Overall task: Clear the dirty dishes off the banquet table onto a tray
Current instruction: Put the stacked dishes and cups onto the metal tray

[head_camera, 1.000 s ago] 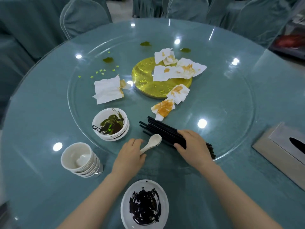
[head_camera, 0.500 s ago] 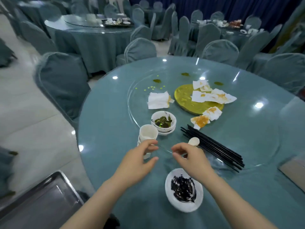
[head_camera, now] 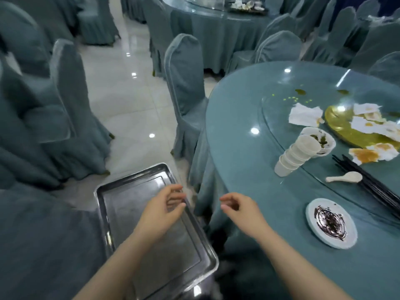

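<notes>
Steel tray (head_camera: 104, 204) bare, beside table's left edge | left hand (head_camera: 161, 210) over tray's right rim, fingers loosely curled, holding nothing | right hand (head_camera: 239, 210) off table (head_camera: 238, 131) edge, likewise | stacked cups (head_camera: 296, 155), spoon (head_camera: 346, 177), smeared plate (head_camera: 331, 223), chopsticks (head_camera: 372, 182) on table.

No readable text anywhere here: no labels, brands, numbers or signs show on the tableware, tray or chairs.
</notes>
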Demonstrator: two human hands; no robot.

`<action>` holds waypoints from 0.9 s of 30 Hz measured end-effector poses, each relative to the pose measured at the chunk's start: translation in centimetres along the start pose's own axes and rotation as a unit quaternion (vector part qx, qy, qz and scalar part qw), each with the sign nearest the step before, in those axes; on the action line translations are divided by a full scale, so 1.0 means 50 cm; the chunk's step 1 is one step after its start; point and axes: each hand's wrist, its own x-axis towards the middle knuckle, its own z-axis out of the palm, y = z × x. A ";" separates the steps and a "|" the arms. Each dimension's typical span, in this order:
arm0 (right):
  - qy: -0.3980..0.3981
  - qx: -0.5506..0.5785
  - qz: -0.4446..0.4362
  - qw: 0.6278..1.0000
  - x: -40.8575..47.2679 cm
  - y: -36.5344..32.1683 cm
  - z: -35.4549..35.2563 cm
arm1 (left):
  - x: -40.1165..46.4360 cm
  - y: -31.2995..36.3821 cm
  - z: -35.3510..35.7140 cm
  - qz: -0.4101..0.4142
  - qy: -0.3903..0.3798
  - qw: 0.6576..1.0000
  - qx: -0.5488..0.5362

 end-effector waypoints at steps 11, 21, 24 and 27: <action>-0.110 -0.028 0.095 0.989 0.060 0.088 0.192 | -0.118 -0.228 -0.119 -0.208 0.128 0.969 -0.026; -0.211 -0.112 0.133 0.962 0.154 0.265 0.359 | -0.109 -0.498 -0.128 -0.358 0.137 0.924 0.012; -0.223 -0.157 0.125 0.954 0.178 0.319 0.404 | -0.107 -0.606 -0.114 -0.381 0.107 0.915 0.075; -0.238 -0.167 0.126 0.949 0.193 0.369 0.447 | -0.110 -0.704 -0.093 -0.418 0.113 0.895 0.109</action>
